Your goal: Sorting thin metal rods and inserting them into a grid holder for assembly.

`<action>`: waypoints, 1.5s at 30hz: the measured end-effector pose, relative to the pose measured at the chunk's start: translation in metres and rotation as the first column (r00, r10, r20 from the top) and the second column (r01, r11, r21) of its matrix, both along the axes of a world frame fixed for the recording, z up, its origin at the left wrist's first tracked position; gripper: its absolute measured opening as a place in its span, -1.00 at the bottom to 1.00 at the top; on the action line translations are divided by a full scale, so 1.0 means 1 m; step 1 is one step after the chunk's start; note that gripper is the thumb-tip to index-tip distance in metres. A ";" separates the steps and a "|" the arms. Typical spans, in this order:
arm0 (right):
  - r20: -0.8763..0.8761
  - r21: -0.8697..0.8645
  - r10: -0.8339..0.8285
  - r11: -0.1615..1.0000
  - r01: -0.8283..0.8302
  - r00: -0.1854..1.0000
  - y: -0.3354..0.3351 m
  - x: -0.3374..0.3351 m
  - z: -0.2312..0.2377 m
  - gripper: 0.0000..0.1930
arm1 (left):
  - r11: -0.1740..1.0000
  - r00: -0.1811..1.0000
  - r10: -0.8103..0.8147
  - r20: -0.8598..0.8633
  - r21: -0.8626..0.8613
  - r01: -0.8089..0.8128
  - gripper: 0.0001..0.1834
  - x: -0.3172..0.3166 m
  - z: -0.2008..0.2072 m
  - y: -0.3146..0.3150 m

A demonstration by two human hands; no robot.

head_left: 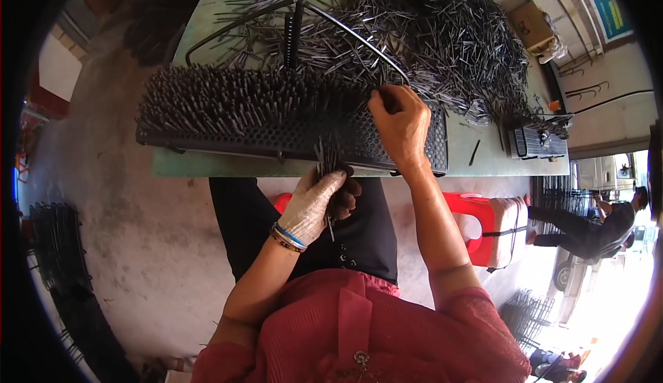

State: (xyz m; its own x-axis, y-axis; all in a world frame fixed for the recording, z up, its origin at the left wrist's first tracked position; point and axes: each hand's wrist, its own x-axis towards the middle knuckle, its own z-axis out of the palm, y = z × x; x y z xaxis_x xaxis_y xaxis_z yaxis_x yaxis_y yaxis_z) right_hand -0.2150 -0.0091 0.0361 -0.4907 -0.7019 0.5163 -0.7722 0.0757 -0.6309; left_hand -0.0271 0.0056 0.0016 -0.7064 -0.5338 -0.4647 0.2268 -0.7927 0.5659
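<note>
My left hand (312, 207), in a light work glove with dark fingers, is closed around a bundle of thin dark rods (324, 154). The bundle sticks up in front of a long black perforated rack (436, 145) at the table's near edge. Many similar rods (207, 100) stand upright in the rack's holes, densely on its left and middle; bare holes show along its front and right. My bare right hand (406, 124) is over the rack's right part, thumb and forefinger pinched together beside the standing rods. Whatever is between those fingertips is too small to make out.
A large heap of loose rods (449, 31) covers the back of the green table (173, 164). A black metal frame (298, 10) rises behind the rack. A smaller tray (535, 141) lies at right. Below it stands a red stool (473, 221). Another person (594, 227) is far right.
</note>
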 end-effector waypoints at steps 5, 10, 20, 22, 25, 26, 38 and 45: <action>0.084 -0.029 -0.040 0.999 0.042 0.996 0.007 -0.001 -0.008 -0.87 | 1.000 0.995 -0.022 0.096 -0.007 0.023 -0.84 0.000 0.006 -0.001; 0.132 -0.052 -0.065 0.996 0.072 0.989 0.011 0.002 -0.017 -0.85 | 0.999 0.992 -0.028 0.119 -0.027 0.031 -0.84 0.000 0.006 0.000; -0.031 0.083 0.032 0.996 -0.029 0.999 0.007 -0.003 -0.006 -0.84 | 0.996 0.990 -0.059 0.131 -0.064 0.068 -0.84 -0.003 0.006 -0.001; -0.037 0.133 0.043 0.990 -0.038 0.998 0.008 -0.005 -0.003 -0.84 | 0.988 0.986 -0.106 0.132 -0.095 0.119 -0.82 -0.001 0.003 -0.002; 0.049 0.119 0.080 0.989 -0.086 0.996 0.007 -0.009 0.001 -0.84 | 0.988 0.986 -0.100 0.134 -0.106 0.114 -0.81 -0.001 0.004 -0.002; 0.049 0.120 0.079 0.989 -0.085 0.996 0.007 -0.011 0.000 -0.84 | 0.988 0.986 -0.101 0.134 -0.105 0.115 -0.81 -0.001 0.005 -0.002; -0.012 0.164 0.053 0.985 -0.050 0.999 0.001 -0.006 0.004 -0.80 | 0.986 0.980 -0.072 0.184 -0.134 0.098 -0.81 0.001 -0.001 -0.003; -0.188 0.106 0.050 0.994 -0.030 0.981 -0.003 -0.020 0.011 -0.79 | 0.964 0.967 -0.206 0.152 -0.141 0.227 -0.79 0.005 0.003 0.000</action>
